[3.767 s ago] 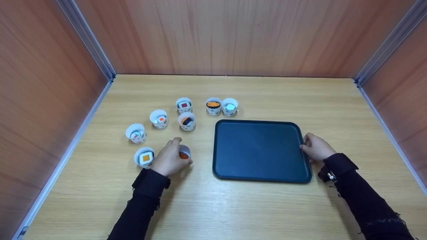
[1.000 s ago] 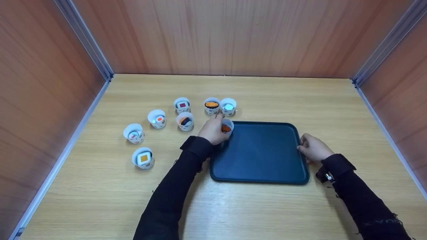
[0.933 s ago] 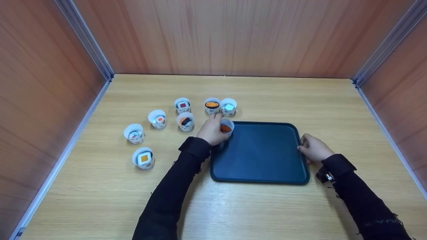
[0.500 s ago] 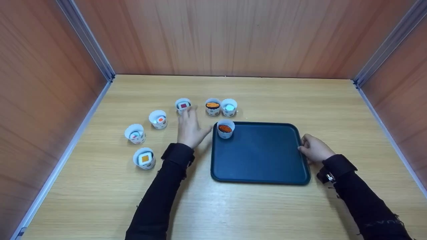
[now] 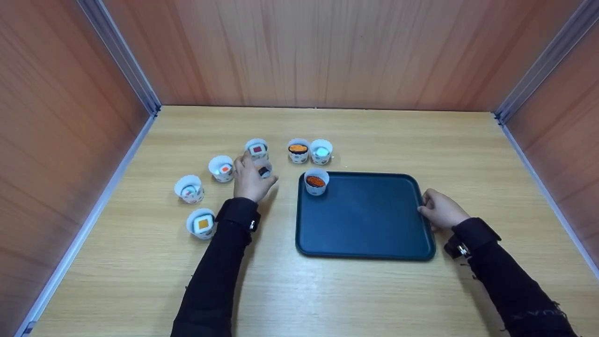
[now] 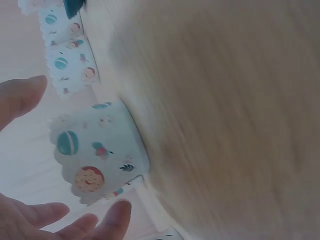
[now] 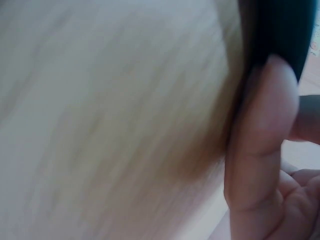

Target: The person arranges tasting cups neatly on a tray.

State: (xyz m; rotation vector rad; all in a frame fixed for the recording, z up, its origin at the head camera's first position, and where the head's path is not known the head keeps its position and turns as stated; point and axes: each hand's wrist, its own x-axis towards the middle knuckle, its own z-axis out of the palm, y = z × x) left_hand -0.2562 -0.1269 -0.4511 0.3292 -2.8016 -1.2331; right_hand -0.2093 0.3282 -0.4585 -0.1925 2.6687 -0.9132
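Observation:
In the head view my left hand [image 5: 252, 181] is spread around a white patterned paper cup [image 5: 265, 167] holding a black-and-orange piece. The left wrist view shows thumb and fingers on either side of that scalloped cup [image 6: 100, 150], with gaps to its wall. My right hand [image 5: 443, 208] pinches the right edge of a dark teal tray [image 5: 365, 215]. In the right wrist view one finger [image 7: 260, 145] lies along the tray's edge [image 7: 280, 30]. A cup with a red-orange grainy filling [image 5: 316, 182] stands upright on the tray's back left corner.
A cup with a dark red square [image 5: 257, 149] stands just behind the left hand. To its left are cups with an orange-red dot [image 5: 221, 168], pale pieces [image 5: 189, 189] and a yellow square [image 5: 202, 223]. Behind the tray, an orange-filled cup [image 5: 298, 150] adjoins a mint-filled one [image 5: 321, 151].
My left hand carried the red-orange-filled cup from the left onto the tray, let it go, then moved back left to the black-and-orange cup. The right hand stayed on the tray's edge.

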